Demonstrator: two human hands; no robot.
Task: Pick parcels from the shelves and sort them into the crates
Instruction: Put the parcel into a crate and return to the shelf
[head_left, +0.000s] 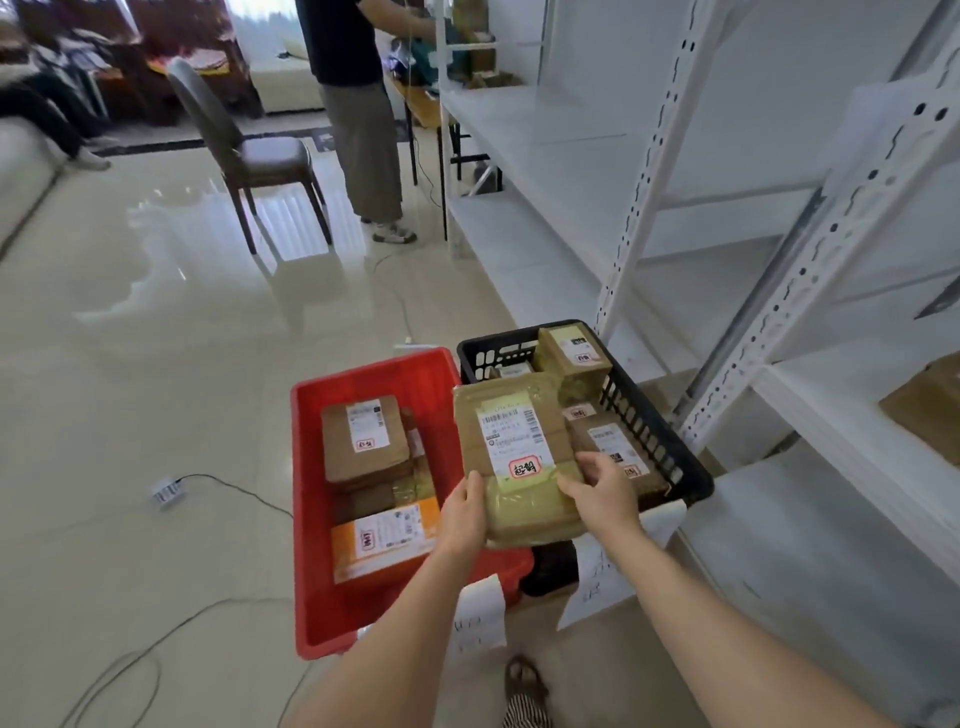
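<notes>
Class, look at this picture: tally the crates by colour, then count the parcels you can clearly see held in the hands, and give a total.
Red crate: 1
Black crate: 1
Held parcel, gripped by the left hand and the right hand: 1
Total: 3

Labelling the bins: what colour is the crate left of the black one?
Red: the left crate is solid red plastic, clearest in the head view.
</notes>
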